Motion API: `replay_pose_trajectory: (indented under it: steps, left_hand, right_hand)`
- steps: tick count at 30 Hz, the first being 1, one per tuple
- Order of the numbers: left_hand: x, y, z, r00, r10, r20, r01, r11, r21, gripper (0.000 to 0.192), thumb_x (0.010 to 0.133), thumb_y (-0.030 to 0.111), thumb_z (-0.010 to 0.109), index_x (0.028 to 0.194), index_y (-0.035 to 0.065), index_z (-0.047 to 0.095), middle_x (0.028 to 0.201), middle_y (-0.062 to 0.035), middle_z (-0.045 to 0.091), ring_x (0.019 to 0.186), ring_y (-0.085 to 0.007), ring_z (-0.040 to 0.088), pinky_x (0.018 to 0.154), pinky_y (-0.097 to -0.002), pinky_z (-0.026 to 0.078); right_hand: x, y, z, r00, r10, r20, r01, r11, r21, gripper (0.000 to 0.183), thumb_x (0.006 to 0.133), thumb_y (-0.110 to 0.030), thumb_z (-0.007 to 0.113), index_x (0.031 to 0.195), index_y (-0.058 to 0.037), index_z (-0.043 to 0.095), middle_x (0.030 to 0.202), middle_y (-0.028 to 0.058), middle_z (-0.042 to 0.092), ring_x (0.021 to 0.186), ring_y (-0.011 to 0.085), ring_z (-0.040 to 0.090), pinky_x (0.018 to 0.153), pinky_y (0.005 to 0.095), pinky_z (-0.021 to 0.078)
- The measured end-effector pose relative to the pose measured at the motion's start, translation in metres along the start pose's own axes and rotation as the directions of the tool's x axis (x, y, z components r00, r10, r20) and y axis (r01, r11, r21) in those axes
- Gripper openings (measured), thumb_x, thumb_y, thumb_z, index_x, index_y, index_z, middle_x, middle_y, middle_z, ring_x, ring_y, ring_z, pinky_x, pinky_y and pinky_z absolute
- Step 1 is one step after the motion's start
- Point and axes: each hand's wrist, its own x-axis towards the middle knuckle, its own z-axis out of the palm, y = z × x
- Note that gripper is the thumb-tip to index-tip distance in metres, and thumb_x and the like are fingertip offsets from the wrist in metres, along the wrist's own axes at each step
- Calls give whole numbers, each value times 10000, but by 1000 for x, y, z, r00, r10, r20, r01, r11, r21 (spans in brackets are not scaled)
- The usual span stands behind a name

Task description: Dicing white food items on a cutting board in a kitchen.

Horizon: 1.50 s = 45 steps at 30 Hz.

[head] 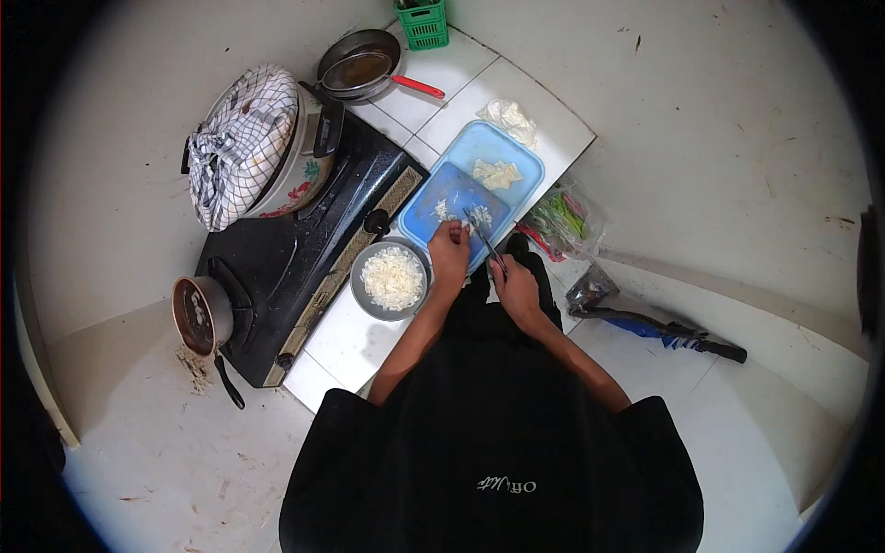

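Observation:
My right hand (515,282) grips a knife (488,243), its blade angled up and left over a blue cutting board (432,197). My left hand (449,249) is on the board just left of the blade, its bunched fingertips holding a small pale food piece (465,226), partly hidden. Chopped pale bits (480,216) lie on both sides of the blade. The board sits in a light blue tray (531,162), where thin cream-coloured pieces (496,174) lie at the far end. By my left forearm stands a grey bowl (358,294) heaped with chopped white food (393,278).
Left of the tray is a black gas stove (276,256) bearing a cloth-wrapped pot (245,148) and a small saucepan (202,314). Beyond are a pan with a red-handled strainer (417,86), a green basket (423,26) and a plastic bag (508,119). Bagged greens (563,216) lie to the right.

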Motion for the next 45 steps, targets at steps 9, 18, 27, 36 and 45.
replay_pose_trajectory:
  steps: [9, 18, 27, 36, 45]
  left_hand:
    - [0, 0, 1, 1000, -9, 7, 9, 1000, -1, 164, 912, 77, 726, 992, -52, 666, 789, -166, 717, 677, -241, 709, 637, -351, 555]
    - [1, -2, 2, 1000, -22, 3, 22, 1000, 2, 160, 912, 76, 722, 986, -52, 660, 796, -175, 718, 682, -259, 712, 638, -365, 555]
    - [0, 1, 0, 999, -32, 17, 31, 999, 18, 175, 917, 107, 728, 987, -42, 669, 836, -179, 744, 731, -246, 740, 684, -353, 575]
    - [0, -5, 3, 999, 22, -24, -22, 1000, -20, 145, 917, 80, 720, 968, -41, 657, 771, -166, 710, 664, -242, 703, 627, -355, 555]
    - [-2, 1, 1, 1000, -22, 4, 22, 1000, -6, 154, 921, 80, 716, 975, -49, 653, 788, -174, 714, 678, -257, 708, 638, -362, 557]
  right_hand:
    - [-2, 1, 3, 999, -20, -26, 18, 997, -69, 298, 1035, -326, 548, 959, -39, 576, 887, 195, 699, 777, 454, 678, 644, 555, 536]
    - [14, -5, 13, 998, -33, -50, 25, 986, -162, 273, 1024, -303, 565, 928, -48, 572, 878, 206, 692, 758, 455, 668, 614, 545, 521]
    - [10, 1, 4, 997, -24, -80, 23, 1000, -16, 271, 1032, -303, 559, 977, -39, 583, 887, 211, 688, 797, 464, 659, 640, 541, 510]
    - [-6, 3, 0, 999, -25, -23, 25, 1000, 6, 268, 1034, -297, 564, 967, -37, 580, 882, 204, 685, 817, 460, 657, 650, 535, 503]
    - [-5, 3, 2, 999, -26, -28, 26, 1000, -13, 249, 1035, -282, 562, 971, -42, 588, 883, 204, 690, 809, 456, 661, 637, 540, 503]
